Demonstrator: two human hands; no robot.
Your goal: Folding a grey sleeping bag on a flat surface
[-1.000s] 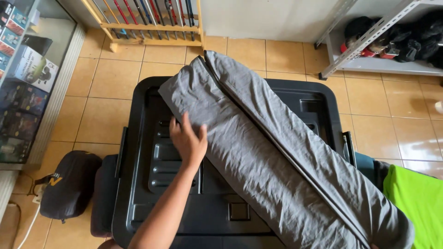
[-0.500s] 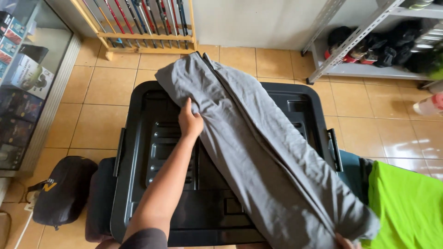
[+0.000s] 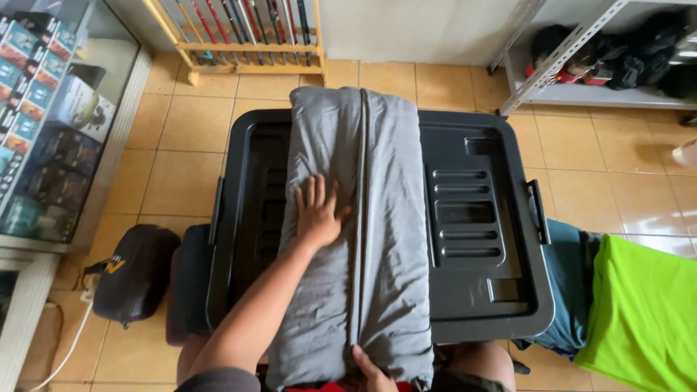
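As fingers (image 3: 314,197) spread, cloth (image 3: 377,218) seemingly underlies.

A single head-worn camera looks steeply down from the person's own position, close above the black plastic lid (image 3: 479,218) across their lap, facing forward over the tiled floor (image 3: 181,145) toward the far wall; no second view shares the scene.

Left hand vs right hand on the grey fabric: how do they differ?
The left hand lies flat, fingers spread, mid-way up the grey fabric; the right hand sits at its near edge, only partly in view. The left forearm shows in full; the right's is out of frame. Both touch the fabric on the black lid.
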